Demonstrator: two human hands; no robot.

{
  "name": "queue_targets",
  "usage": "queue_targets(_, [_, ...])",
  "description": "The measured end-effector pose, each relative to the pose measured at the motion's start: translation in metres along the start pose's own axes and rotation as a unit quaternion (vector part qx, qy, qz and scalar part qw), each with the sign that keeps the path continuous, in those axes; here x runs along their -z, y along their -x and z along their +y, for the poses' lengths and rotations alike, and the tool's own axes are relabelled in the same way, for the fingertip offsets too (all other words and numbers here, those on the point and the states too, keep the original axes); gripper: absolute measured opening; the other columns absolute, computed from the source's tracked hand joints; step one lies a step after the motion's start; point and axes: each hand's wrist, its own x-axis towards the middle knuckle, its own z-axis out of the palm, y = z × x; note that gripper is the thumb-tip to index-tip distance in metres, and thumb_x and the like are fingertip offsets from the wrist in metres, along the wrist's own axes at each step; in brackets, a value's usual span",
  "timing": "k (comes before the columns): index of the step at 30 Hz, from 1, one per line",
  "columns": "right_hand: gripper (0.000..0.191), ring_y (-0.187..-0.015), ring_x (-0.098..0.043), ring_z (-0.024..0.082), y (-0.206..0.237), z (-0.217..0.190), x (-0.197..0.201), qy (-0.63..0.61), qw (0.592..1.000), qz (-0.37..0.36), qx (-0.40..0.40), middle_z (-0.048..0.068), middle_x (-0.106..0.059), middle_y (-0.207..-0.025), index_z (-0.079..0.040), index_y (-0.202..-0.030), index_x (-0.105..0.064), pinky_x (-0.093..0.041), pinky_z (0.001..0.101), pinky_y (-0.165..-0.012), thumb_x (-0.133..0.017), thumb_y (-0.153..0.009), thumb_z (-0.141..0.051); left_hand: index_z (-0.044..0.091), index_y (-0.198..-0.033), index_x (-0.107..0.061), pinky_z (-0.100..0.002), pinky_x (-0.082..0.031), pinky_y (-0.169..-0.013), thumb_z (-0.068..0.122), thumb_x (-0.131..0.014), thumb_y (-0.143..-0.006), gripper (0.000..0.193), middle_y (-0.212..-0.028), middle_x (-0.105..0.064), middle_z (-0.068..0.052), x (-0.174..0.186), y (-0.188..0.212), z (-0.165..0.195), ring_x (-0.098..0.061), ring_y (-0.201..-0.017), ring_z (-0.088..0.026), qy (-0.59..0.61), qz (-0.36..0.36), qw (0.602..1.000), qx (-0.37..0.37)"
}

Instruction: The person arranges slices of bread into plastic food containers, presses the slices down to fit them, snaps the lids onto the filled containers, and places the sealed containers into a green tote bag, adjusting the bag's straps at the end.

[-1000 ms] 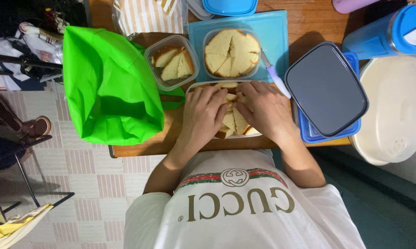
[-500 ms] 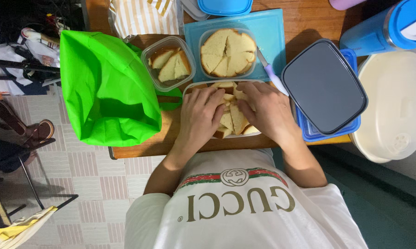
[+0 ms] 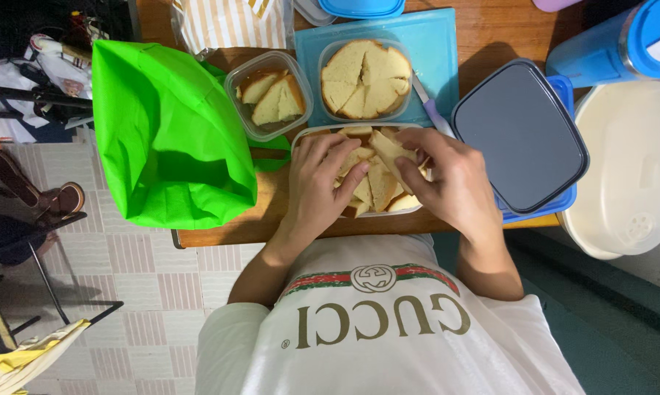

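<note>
Two hands worked inside one clear container (image 3: 410, 208) at the near edge of the tabletop (image 3: 220, 235), at 6 o'clock from the round cut cake (image 3: 365, 78) on the blue board (image 3: 432, 44). The left hand (image 3: 319, 179) lay curled over the cake slices (image 3: 377, 183), fingertips pressing them down; its grip was half closed, pinning rather than pinching. The right hand (image 3: 451, 179) had its grip closed on one wedge (image 3: 388, 148), lifted slightly above the others.

Crumbling looked the likeliest trouble — soft sponge squeezed too hard between fingers could break, and the crowded container left little room, so a slice might be crushed or slide over the low wall. The container also sat close to the tabletop's edge; a firm push could tip it toward the lap.

Slices were pale yellow inside with golden-brown crust, cut in wedges and packed tight. At 10 o'clock, a smaller tub (image 3: 270, 99) held more pieces, beside a green bag (image 3: 169, 132). A dark lid (image 3: 516, 135) lay at 3 o'clock.
</note>
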Motion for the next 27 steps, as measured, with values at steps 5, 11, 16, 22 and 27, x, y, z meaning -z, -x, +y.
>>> queue_targets(5, [0.026,-0.067,-0.061,0.012,0.005,0.009,-0.001,-0.088,0.993,0.013,-0.072,0.008,-0.063,-0.082,0.0,-0.116,-0.069,-0.048,0.0254,-0.06,-0.076,-0.092,0.002,0.007,-0.119,-0.071,-0.043,-0.045,-0.093,0.029,-0.075,-0.097,0.031,-0.117,-0.065,-0.007,-0.001,0.001,0.001,-0.06,-0.111,-0.029,0.008,-0.005,1.0,0.009])
queue_targets(11, [0.031,-0.092,-0.062,0.009,0.003,0.025,-0.029,-0.247,0.967,0.0,-0.061,0.004,-0.066,-0.099,0.003,-0.13,-0.06,-0.051,0.0237,-0.079,-0.069,-0.1,0.008,0.006,-0.121,-0.065,-0.044,-0.047,-0.092,0.036,-0.077,-0.096,0.041,-0.114,-0.065,-0.011,-0.002,0.002,0.003,-0.061,-0.106,-0.03,0.06,-0.005,0.998,0.005])
queue_targets(16, [0.04,-0.103,-0.068,0.012,-0.002,0.029,-0.045,-0.325,0.944,-0.051,-0.034,0.009,-0.067,-0.114,0.003,-0.14,-0.052,-0.059,0.0279,-0.093,-0.063,-0.102,0.009,0.004,-0.133,-0.058,-0.042,-0.048,-0.09,0.024,-0.074,-0.1,0.041,-0.11,-0.07,-0.012,0.0,0.004,0.002,-0.068,-0.096,-0.026,0.121,0.008,0.992,0.037])
queue_targets(22, [0.056,-0.11,-0.065,0.013,-0.02,0.022,-0.046,-0.333,0.942,-0.038,-0.011,0.007,-0.061,-0.12,0.0,-0.146,-0.044,-0.057,0.0291,-0.097,-0.07,-0.097,0.008,0.003,-0.128,-0.062,-0.038,-0.053,-0.087,0.013,-0.073,-0.098,0.033,-0.107,-0.069,-0.013,0.008,0.007,-0.001,-0.068,-0.094,-0.028,0.133,0.046,0.988,0.064])
queue_targets(27, [0.047,-0.103,-0.067,0.013,-0.046,0.016,-0.049,-0.298,0.951,-0.084,0.009,0.007,-0.064,-0.113,0.0,-0.139,-0.058,-0.057,0.0291,-0.093,-0.074,-0.096,0.01,0.002,-0.13,-0.062,-0.038,-0.054,-0.096,0.012,-0.071,-0.102,0.031,-0.119,-0.068,-0.014,0.015,0.005,-0.006,-0.067,-0.108,-0.029,0.146,0.072,0.983,0.085])
